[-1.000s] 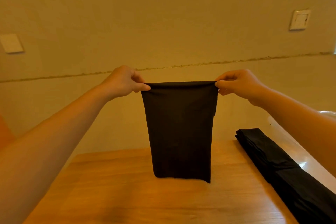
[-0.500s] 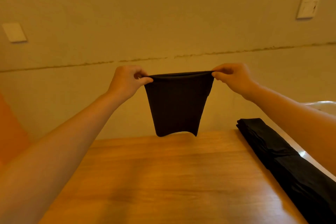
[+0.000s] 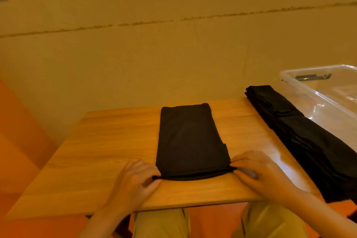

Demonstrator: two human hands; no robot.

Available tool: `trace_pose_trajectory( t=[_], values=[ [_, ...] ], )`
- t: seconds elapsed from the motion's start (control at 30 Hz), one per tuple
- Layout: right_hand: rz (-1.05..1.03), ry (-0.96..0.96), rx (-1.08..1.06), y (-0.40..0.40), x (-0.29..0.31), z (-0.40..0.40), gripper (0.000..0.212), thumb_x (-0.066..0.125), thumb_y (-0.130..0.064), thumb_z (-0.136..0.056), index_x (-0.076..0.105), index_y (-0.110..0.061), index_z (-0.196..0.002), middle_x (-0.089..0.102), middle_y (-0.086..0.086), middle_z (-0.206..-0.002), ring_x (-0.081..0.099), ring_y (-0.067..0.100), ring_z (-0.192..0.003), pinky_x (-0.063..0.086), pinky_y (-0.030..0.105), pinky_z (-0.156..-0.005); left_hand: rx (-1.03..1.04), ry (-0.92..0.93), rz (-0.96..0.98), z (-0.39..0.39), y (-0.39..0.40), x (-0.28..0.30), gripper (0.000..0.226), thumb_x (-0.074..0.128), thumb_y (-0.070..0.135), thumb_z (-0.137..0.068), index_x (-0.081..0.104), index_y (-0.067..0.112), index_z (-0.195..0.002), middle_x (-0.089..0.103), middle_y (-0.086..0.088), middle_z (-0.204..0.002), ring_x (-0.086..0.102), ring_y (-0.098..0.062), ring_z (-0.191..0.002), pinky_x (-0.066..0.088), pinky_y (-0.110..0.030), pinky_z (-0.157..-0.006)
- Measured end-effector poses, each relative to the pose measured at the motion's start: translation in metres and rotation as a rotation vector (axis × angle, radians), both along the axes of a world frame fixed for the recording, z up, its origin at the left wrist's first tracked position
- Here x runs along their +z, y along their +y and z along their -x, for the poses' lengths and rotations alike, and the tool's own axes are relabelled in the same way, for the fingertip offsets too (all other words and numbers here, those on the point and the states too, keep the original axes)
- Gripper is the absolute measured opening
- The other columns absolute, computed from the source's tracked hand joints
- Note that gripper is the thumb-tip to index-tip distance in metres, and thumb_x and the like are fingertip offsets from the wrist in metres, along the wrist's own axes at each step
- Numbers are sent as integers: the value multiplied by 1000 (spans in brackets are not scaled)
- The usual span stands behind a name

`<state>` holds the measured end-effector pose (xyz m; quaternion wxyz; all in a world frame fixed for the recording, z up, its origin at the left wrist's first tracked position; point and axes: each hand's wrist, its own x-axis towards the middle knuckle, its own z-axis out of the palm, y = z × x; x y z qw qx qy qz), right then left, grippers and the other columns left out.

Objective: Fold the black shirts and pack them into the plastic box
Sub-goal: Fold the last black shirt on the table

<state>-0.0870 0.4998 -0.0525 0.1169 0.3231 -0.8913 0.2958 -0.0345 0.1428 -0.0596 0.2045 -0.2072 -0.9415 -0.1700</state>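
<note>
Head-worn view, close above table (image 3: 108, 141), facing forward and down

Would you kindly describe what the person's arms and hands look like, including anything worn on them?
Both forearms are bare as far as the picture shows: no sleeves or cuffs in view. The left hand and right hand wear no gloves, and no rings, watch or bracelets are visible. Fingernails look short and unpainted, though the warm light makes fine detail hard to judge. Below the table, khaki trousers cover the legs.

A plain home room: wooden table (image 3: 116, 141) against a bare wall (image 3: 154, 54), clear plastic box (image 3: 328, 91) alongside.
</note>
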Motion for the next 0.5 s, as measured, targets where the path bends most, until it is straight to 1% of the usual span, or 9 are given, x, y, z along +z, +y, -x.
trace_pose_trajectory(
  t=[0.07, 0.13, 0.2, 0.27, 0.33, 0.37, 0.4, 0.43, 0.5],
  values=[
    [-17, 82, 25, 1, 1, -9, 39, 43, -56, -93, 72, -31, -98, 63, -23, -106, 54, -6, -102, 40, 17, -93, -8, 42, 14, -7, -1, 1, 21, 58, 52, -82, 69, 34, -83, 65, 22, -88, 51, 8, -86, 30, -11, -82],
    [-53, 117, 51, -2, 5, -17, 32, 50, -52, -90, 72, -30, -97, 64, -20, -108, 52, -7, -105, 35, 14, -97, -17, 84, 2, -13, 2, 4, 28, 57, 57, -85, 69, 33, -76, 63, 23, -83, 52, 7, -84, 32, -17, -79],
    [-24, 137, 54, -9, 9, -22, 25, 55, -45, -87, 73, -29, -95, 64, -19, -108, 53, -7, -105, 37, 15, -96, -24, 138, -74, -14, 10, 11, 36, 53, 55, -90, 69, 30, -69, 62, 22, -77, 54, 4, -79, 36, -23, -76],
    [64, 137, 31, -24, 16, -22, 24, 54, -40, -88, 73, -26, -96, 64, -18, -107, 55, -5, -104, 44, 17, -92, 4, 172, -162, -7, 24, 19, 43, 46, 50, -95, 69, 24, -70, 63, 17, -75, 55, 0, -75, 42, -28, -74],
    [120, 135, -18, -46, 28, -15, 26, 52, -36, -90, 70, -24, -105, 61, -17, -111, 52, -5, -108, 48, 20, -91, 81, 148, -208, 7, 42, 31, 37, 44, 43, -97, 69, 21, -86, 65, 11, -85, 57, -4, -84, 47, -26, -75],
    [122, 115, -58, -60, 34, -10, 27, 52, -33, -92, 66, -23, -113, 59, -14, -117, 49, -5, -113, 46, 20, -95, 141, 115, -216, 16, 52, 35, 29, 45, 39, -98, 68, 21, -98, 65, 9, -98, 57, -6, -95, 46, -20, -82],
    [95, 79, -98, -75, 38, -5, 30, 52, -30, -94, 61, -23, -122, 56, -11, -126, 45, -3, -120, 41, 19, -99, 206, 62, -217, 25, 62, 37, 27, 46, 34, -99, 65, 20, -113, 63, 7, -113, 54, -7, -108, 40, -16, -91],
    [40, 34, -129, -89, 39, 0, 37, 50, -29, -96, 53, -22, -132, 50, -8, -137, 40, 2, -128, 34, 18, -103, 257, -8, -218, 33, 71, 38, 32, 45, 32, -100, 57, 19, -127, 56, 5, -130, 47, -8, -123, 33, -15, -99],
    [-102, -47, -151, -109, 29, 9, 52, 43, -37, -99, 33, -21, -147, 28, -4, -155, 23, 9, -142, 19, 21, -111, 285, -176, -181, 46, 82, 29, 47, 41, 34, -101, 36, 19, -146, 31, 5, -154, 23, -10, -143, 19, -21, -112]
  ],
)
